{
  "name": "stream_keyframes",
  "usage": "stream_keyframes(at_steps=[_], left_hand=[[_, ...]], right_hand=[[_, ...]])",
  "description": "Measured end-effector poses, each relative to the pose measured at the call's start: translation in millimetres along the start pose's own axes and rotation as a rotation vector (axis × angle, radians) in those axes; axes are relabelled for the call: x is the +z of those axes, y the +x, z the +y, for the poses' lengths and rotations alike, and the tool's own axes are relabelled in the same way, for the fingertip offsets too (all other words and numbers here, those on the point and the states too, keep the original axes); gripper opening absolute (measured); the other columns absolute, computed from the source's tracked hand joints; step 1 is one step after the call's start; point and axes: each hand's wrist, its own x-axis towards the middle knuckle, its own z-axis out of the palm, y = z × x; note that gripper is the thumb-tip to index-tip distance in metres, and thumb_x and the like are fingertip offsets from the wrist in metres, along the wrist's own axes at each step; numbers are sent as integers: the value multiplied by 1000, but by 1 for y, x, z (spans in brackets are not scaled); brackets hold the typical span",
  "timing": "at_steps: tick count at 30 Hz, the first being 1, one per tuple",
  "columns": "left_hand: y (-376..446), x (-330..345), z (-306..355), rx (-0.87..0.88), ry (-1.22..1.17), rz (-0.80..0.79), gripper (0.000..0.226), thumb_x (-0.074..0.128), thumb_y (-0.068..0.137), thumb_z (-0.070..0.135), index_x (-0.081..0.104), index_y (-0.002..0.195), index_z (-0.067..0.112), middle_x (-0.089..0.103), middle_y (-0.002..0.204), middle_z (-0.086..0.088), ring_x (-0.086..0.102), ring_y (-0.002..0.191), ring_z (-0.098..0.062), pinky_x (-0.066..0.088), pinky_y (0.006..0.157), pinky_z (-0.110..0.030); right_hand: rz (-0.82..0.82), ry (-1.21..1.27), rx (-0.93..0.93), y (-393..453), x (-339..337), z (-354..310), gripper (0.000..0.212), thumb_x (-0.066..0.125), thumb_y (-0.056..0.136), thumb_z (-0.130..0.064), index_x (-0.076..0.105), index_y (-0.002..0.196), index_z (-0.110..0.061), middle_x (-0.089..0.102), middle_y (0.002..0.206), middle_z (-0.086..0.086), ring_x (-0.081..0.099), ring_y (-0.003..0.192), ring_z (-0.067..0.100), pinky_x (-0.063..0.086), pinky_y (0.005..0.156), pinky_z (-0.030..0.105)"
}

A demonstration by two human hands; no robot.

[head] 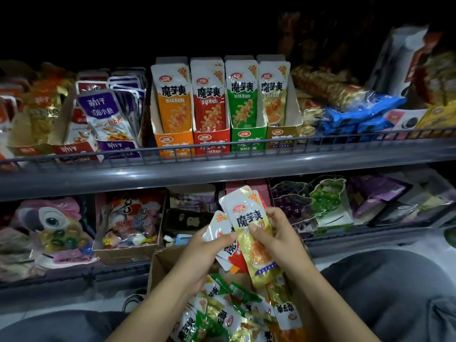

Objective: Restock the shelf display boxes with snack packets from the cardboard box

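The person is sorting a fanned handful of snack packets above the cardboard box (160,265): the left hand (204,250) is gripping the lower red and white packets (225,253), while the right hand (276,235) is pinching the gold packet (251,233) at the front of the fan. This appears to be the sorting step, ahead of placement. The next move is likely calling for separating the gold packet and lifting it to the gold display box (280,137), rightmost of four on the upper shelf (222,171), then sliding it in upright.
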Motion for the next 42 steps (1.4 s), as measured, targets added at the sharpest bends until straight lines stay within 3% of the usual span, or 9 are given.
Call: stream_keyframes(at_steps=[2,8,14,19,23,30,32,37,42], left_hand=[[0,4,6,27,19,-28,22,71,80,8,69,102,11,75,95,-10,70,85,-28,56,80,-39],[4,11,25,120,210,-15,21,75,77,3,72,89,20,76,83,0,73,76,-19,59,69,-31],[12,18,53,175,280,-29,20,74,78,1,73,88,19,76,78,3,72,69,-14,56,63,-27],[16,16,84,257,292,-41,19,75,78,4,72,87,21,76,80,2,73,72,-17,59,69,-34],[20,7,104,284,192,-16,17,73,79,3,72,93,13,76,84,-4,72,74,-22,57,71,-36],[23,-15,122,294,173,-2,12,72,81,4,71,87,15,76,81,-4,73,73,-24,57,72,-39],[25,-17,124,307,148,4,13,71,81,4,72,90,14,76,82,-3,73,73,-22,55,68,-35],[30,-10,130,338,56,-11,17,69,81,1,71,94,12,76,83,-2,72,71,-17,53,57,-25],[34,2,134,299,11,-44,18,69,82,2,70,98,9,76,83,-3,72,69,-17,52,52,-23]], right_hand=[[-1,-61,-28,3,-3,-5,24,66,87,-22,49,104,-21,67,103,2,68,87,19,57,77,41],[33,-359,-102,7,-18,-26,32,69,81,-41,48,89,-17,71,87,2,68,79,18,54,70,40],[-89,-316,-91,21,-31,-60,36,68,77,-48,54,99,-22,74,90,-1,71,82,12,56,79,41],[-80,-127,-11,46,-33,-96,24,77,76,-18,55,86,-12,73,88,11,71,82,25,57,79,43],[-75,-54,-46,63,-35,-125,22,71,80,-5,52,91,-10,71,69,-2,68,63,13,55,58,27],[-1,-73,-210,100,-39,-187,32,65,87,-7,53,114,-19,69,104,6,70,88,23,58,71,38],[98,-105,-270,116,-43,-203,30,64,88,-8,50,113,-18,67,106,7,68,94,25,57,80,44],[293,-169,-410,151,-65,-229,41,62,90,-10,44,126,-17,63,103,0,65,94,22,55,82,40],[245,-304,-380,180,-73,-225,45,61,90,-9,43,130,-19,62,111,3,63,100,26,55,84,44]])
